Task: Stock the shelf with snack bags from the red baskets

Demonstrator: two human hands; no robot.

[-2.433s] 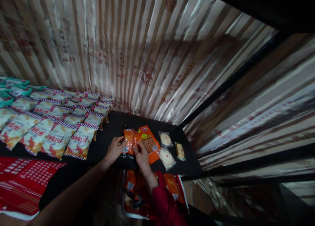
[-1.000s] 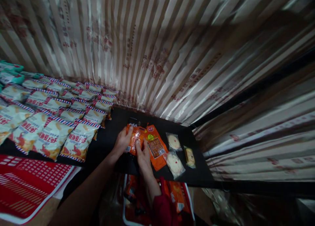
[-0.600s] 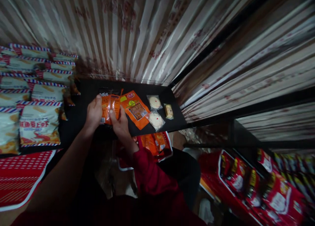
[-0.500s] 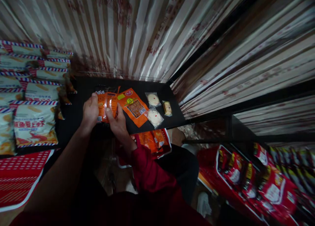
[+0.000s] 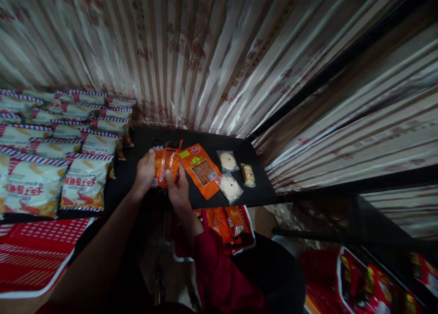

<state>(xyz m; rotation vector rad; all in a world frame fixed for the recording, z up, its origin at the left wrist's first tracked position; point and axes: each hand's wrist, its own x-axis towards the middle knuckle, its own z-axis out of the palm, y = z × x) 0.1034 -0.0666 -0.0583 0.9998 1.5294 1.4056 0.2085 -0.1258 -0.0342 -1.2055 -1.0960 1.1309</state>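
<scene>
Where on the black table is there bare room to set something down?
The black table is bare between the white snack bags and the left hand, with a narrow strip between the flat orange packet and the curtain. It is crowded among those bags, and from the held packet across to the round cakes.

Below the surface [image 5: 258,193], the right arm [image 5: 185,212] wears a loose, creased, dark red sleeve [image 5: 214,268] that ends short of the wrist. A small dark item [image 5: 200,218] with a glint sits there, too small to make out. The left forearm [image 5: 99,250] is bare. Very dark trousers [image 5: 273,273] cover the knee, lower than the surface's near edge. Both hands [image 5: 145,172] are bare.
</scene>
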